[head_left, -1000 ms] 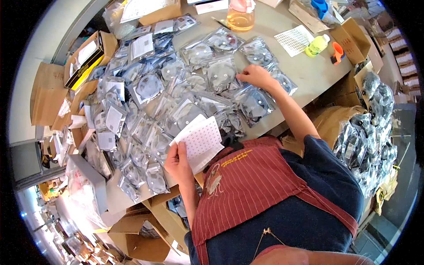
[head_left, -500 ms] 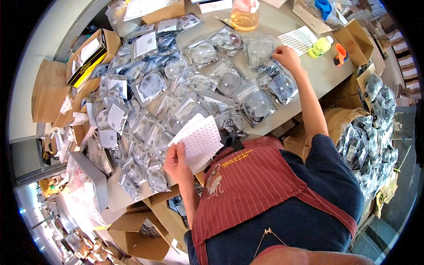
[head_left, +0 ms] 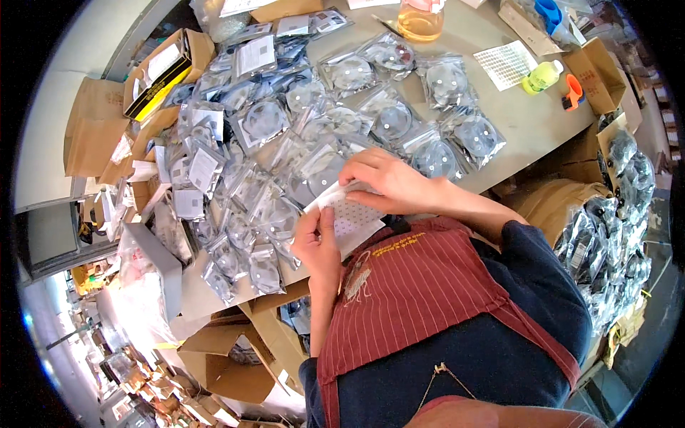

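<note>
My left hand (head_left: 317, 246) pinches the lower left edge of a white sticker sheet (head_left: 354, 222) with rows of small pinkish marks, held in front of the apron. Bent over the sheet's upper edge is my right hand (head_left: 382, 180), its thumb and fingers closed there; whether a single sticker is between them is hidden. Beyond the hands, clear zip bags with round, grey, disc-like parts cover the table (head_left: 492, 107). Several bear a small white dot, such as the far right bag (head_left: 447, 83) and the bag (head_left: 477, 137) nearer me.
A jar of amber liquid (head_left: 421, 20), a printed label sheet (head_left: 505, 65), a yellow-green bottle (head_left: 542, 77) and an orange tape dispenser (head_left: 573, 93) stand along the far right. Cardboard boxes (head_left: 164, 75) line the left. Bagged black parts (head_left: 606, 232) are piled at right, off the table.
My right hand has come back from a bag at the far right to the sticker sheet. My left hand still holds the sheet, and the view has shifted slightly.
</note>
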A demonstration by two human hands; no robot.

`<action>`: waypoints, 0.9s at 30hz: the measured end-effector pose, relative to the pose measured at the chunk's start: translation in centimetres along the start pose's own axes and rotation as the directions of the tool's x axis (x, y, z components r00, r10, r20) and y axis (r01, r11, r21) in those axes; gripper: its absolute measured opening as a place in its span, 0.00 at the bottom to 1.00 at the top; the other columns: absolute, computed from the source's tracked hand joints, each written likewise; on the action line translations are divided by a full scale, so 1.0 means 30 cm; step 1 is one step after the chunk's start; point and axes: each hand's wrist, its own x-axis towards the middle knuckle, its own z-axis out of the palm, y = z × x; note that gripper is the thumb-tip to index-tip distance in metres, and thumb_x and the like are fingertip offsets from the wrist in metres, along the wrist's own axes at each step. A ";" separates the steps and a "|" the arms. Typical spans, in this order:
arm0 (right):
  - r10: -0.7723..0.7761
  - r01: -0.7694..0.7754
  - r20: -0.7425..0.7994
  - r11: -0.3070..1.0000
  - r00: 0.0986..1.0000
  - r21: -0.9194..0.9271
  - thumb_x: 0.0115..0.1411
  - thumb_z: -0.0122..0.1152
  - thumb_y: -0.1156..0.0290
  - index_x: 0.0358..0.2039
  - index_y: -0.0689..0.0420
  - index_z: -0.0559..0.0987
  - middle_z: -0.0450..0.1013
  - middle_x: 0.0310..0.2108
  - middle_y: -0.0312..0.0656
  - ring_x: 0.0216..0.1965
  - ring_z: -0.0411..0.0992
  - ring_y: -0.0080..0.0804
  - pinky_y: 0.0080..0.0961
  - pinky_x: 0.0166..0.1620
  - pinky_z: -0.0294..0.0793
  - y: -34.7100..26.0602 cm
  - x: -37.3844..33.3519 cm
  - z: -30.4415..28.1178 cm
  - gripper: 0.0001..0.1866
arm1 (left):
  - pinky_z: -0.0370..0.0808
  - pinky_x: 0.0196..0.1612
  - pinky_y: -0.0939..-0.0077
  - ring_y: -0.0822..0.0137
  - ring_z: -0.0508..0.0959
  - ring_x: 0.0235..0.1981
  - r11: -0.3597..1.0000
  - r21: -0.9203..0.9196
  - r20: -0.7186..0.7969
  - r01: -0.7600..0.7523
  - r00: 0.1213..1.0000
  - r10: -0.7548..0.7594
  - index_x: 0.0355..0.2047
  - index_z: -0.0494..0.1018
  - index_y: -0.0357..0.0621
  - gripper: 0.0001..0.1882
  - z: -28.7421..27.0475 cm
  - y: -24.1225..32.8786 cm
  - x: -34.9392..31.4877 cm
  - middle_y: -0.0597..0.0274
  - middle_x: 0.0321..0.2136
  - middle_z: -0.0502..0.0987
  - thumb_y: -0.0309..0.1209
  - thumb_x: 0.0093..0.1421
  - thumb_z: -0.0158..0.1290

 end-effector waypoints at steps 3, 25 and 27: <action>-0.004 0.005 0.062 1.000 0.998 -0.002 0.52 0.67 0.73 0.37 0.56 0.75 0.73 0.39 0.43 0.43 0.72 0.43 0.35 0.47 0.70 0.003 0.011 0.015 0.12 | 0.63 0.32 0.85 0.80 0.65 0.29 1.000 -0.019 0.012 0.022 1.000 -0.022 0.33 0.76 0.33 0.08 -0.008 0.000 -0.012 0.72 0.27 0.71 0.27 0.64 0.56; 0.469 -0.505 -0.269 0.505 0.841 -0.700 0.51 0.67 0.59 0.40 0.58 0.75 0.67 0.50 0.48 0.55 0.62 0.52 0.45 0.56 0.62 0.596 -0.063 -0.124 0.20 | 0.65 0.32 0.87 0.82 0.69 0.28 0.909 -0.368 -0.064 0.195 0.970 -0.234 0.38 0.78 0.32 0.11 -0.067 -0.092 0.001 0.70 0.28 0.77 0.30 0.64 0.56; 0.559 -0.550 -0.246 0.475 0.792 -0.687 0.47 0.69 0.51 0.44 0.63 0.74 0.67 0.51 0.54 0.55 0.61 0.54 0.48 0.57 0.62 0.596 -0.043 -0.142 0.32 | 0.64 0.32 0.87 0.82 0.68 0.28 0.905 -0.375 -0.074 0.200 0.967 -0.245 0.37 0.78 0.32 0.10 -0.070 -0.093 -0.001 0.71 0.28 0.77 0.30 0.65 0.55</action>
